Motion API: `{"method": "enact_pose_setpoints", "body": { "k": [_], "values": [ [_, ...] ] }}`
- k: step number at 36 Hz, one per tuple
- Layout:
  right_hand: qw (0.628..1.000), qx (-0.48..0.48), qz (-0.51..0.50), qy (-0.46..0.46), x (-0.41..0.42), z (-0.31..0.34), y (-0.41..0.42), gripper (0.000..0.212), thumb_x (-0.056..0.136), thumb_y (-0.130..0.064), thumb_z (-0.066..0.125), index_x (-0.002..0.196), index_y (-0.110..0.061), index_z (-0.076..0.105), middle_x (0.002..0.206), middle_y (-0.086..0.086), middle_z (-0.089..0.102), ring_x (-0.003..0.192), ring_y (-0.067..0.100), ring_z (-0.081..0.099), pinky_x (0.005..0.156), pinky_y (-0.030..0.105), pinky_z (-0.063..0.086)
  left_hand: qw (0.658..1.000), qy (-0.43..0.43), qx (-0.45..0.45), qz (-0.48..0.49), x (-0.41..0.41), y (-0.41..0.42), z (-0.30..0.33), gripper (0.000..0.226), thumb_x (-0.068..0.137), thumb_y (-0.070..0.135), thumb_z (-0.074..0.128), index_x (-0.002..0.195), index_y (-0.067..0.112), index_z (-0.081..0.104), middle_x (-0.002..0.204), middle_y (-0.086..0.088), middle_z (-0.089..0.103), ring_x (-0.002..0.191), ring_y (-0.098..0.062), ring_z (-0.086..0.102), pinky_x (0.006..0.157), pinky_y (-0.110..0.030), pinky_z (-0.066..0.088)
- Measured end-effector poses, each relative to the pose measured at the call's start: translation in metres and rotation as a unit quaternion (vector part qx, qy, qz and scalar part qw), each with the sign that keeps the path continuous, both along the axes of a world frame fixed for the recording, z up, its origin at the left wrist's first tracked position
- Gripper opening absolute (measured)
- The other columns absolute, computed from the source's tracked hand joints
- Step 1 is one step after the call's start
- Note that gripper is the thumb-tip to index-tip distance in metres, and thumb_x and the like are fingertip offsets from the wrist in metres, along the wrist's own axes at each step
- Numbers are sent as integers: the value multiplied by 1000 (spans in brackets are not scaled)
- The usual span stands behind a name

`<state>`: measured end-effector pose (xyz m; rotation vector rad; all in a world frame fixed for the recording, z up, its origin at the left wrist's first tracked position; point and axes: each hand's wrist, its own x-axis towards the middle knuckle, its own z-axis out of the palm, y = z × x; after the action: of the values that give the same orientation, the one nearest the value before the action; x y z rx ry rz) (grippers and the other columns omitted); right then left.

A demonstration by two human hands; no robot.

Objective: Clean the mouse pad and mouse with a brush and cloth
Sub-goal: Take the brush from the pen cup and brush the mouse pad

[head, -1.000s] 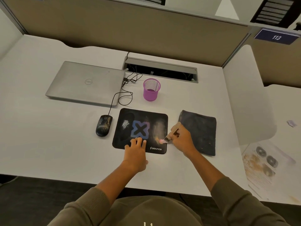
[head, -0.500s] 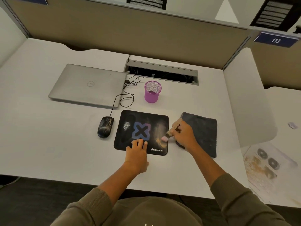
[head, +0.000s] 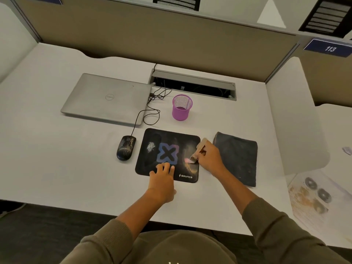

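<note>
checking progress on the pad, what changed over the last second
The right hand keeps the brush and has swept its tip a little further onto the mouse pad, over the dusty patch. The left hand still presses the pad's near edge. Mouse and cloth are unmoved.

The brush [head: 197,152] tip has swept from the mouse pad's [head: 150,168] right edge inward.

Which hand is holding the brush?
The right hand holds the wooden brush; the left hand lies flat on the black mouse pad.
</note>
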<state>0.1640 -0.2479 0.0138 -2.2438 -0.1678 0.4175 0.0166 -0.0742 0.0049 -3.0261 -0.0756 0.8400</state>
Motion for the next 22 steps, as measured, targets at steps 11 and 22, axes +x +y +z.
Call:
{"method": "enact_pose_setpoints", "body": {
  "k": [11,22],
  "values": [
    [991,54,-119,-23,36,-6,24,18,94,-9,70,108,-19,64,100,0,69,93,18,71,78,33,63,1000,2,5,-8,0,0,1,94,98,59,61,166,16,13,167,-15,16,151,-41,25,116,-54,40],
    [999,1,34,-1,11,0,10,20,96,-7,69,114,-16,62,101,-1,68,92,16,68,78,23,57,1000,2,-2,2,0,-2,1,93,98,58,61,166,16,14,168,-14,17,152,-41,24,117,-55,38]
  ]
}}
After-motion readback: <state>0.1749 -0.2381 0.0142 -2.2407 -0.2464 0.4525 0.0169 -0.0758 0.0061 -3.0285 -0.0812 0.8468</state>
